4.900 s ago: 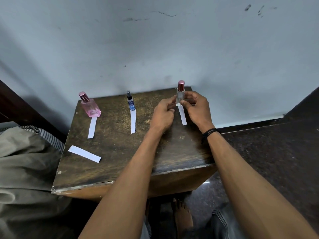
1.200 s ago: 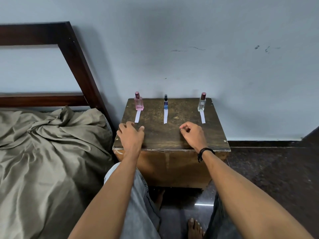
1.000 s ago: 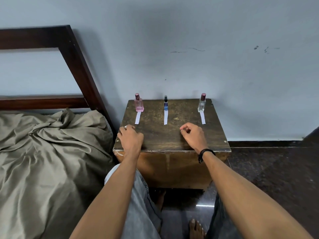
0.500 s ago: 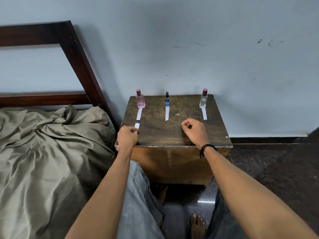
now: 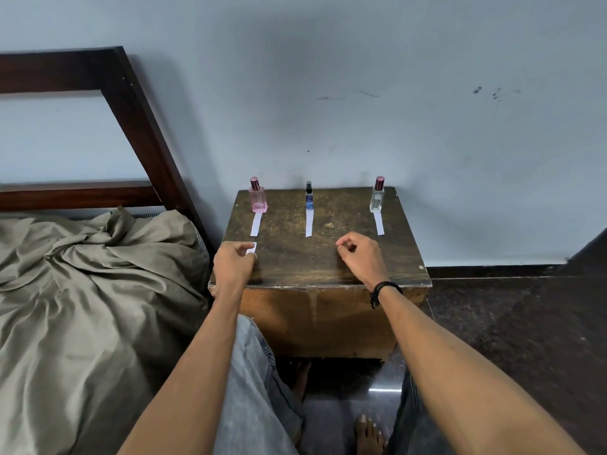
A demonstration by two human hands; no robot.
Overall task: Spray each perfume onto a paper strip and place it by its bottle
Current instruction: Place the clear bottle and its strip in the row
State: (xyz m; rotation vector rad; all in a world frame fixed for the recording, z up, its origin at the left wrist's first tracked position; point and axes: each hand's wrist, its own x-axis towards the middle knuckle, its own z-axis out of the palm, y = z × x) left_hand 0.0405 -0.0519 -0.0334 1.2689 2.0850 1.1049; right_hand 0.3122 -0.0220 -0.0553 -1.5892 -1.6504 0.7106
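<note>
Three perfume bottles stand along the back of the wooden table: a pink bottle at left, a slim blue bottle in the middle, a clear bottle at right. A white paper strip lies in front of each: left strip, middle strip, right strip. My left hand pinches a spare paper strip at the table's front left; only its end shows. My right hand hovers loosely curled over the front right, holding nothing.
A bed with a rumpled olive sheet and a dark wooden headboard flanks the table on the left. A blue-grey wall rises right behind the bottles. Dark floor lies to the right; my legs and bare foot are below.
My head has pulled back from the table since the close view. My left hand has closed on the spare strip at the front left and lifted its end; my right hand stayed put.
</note>
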